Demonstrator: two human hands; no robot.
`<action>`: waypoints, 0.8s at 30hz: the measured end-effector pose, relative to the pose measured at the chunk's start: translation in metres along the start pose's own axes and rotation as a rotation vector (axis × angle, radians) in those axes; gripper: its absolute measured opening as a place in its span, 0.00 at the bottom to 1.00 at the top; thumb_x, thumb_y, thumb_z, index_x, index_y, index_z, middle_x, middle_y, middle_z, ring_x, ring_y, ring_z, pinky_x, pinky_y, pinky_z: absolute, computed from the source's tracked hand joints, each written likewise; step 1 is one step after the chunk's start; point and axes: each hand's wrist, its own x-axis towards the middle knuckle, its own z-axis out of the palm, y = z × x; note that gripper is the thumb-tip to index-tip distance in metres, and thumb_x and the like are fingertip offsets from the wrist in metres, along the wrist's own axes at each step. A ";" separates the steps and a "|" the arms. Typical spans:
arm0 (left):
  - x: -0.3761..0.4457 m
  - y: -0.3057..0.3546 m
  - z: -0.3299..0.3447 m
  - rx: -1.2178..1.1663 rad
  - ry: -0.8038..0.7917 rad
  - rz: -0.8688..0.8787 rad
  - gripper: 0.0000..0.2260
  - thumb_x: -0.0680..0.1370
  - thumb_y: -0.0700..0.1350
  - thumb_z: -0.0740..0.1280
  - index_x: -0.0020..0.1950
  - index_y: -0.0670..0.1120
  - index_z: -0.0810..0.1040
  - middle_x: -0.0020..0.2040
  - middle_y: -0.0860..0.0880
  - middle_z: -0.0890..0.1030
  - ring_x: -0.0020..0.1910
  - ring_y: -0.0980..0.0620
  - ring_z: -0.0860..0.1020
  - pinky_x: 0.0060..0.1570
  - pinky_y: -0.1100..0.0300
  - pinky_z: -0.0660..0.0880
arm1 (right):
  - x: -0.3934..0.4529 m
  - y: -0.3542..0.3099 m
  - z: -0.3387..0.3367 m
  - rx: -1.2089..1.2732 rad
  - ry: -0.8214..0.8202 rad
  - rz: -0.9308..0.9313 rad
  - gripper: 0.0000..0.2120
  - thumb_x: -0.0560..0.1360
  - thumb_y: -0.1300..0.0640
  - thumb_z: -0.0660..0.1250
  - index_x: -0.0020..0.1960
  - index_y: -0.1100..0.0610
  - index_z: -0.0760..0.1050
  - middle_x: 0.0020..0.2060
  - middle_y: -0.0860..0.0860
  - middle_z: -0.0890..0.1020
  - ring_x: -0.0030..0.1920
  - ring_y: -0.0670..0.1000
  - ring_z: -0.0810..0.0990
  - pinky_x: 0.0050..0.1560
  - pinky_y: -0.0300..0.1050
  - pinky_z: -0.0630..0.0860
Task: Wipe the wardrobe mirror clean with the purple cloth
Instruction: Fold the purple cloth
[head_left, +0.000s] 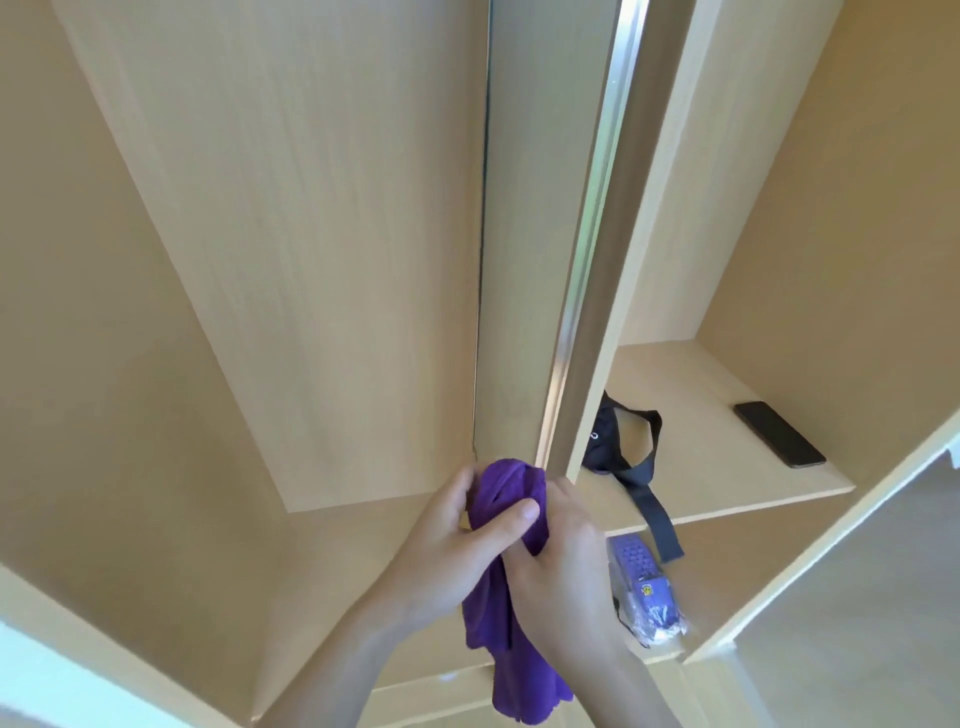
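Note:
Both hands hold the purple cloth (498, 613) in front of an open light-wood wardrobe. My left hand (457, 540) grips its bunched top from the left, thumb across the fabric. My right hand (561, 561) closes on it from the right. The rest of the cloth hangs down between my wrists. Above the hands runs a narrow vertical panel (540, 234) with a silver metal edge (597, 208); it looks like the mirror door seen nearly edge-on, with only wood tones on its surface.
On the right shelf (737, 488) lie a black strap or bag (628, 452) and a black phone (779, 434). Below that shelf sits a purple packet in clear wrap (644, 592). The left compartment has wooden walls close on both sides.

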 end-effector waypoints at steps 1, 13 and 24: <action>-0.004 -0.005 -0.004 0.004 0.020 -0.023 0.08 0.79 0.46 0.72 0.57 0.47 0.79 0.49 0.50 0.84 0.47 0.58 0.82 0.46 0.66 0.76 | -0.005 0.001 0.009 -0.032 -0.024 -0.005 0.09 0.75 0.65 0.66 0.44 0.50 0.74 0.41 0.44 0.76 0.41 0.47 0.77 0.37 0.33 0.71; -0.041 -0.036 -0.048 -0.130 0.147 -0.305 0.13 0.83 0.54 0.62 0.56 0.47 0.81 0.46 0.45 0.84 0.41 0.49 0.84 0.44 0.48 0.79 | -0.039 -0.001 0.066 -0.004 -0.426 -0.090 0.25 0.67 0.68 0.55 0.62 0.58 0.72 0.61 0.45 0.70 0.56 0.48 0.74 0.51 0.45 0.77; -0.033 -0.069 -0.078 -0.353 0.388 -0.354 0.18 0.82 0.37 0.56 0.52 0.42 0.86 0.50 0.35 0.83 0.49 0.41 0.80 0.51 0.45 0.74 | -0.028 0.024 0.074 0.035 -0.667 -0.248 0.32 0.69 0.70 0.59 0.72 0.54 0.70 0.69 0.41 0.70 0.69 0.46 0.70 0.67 0.40 0.70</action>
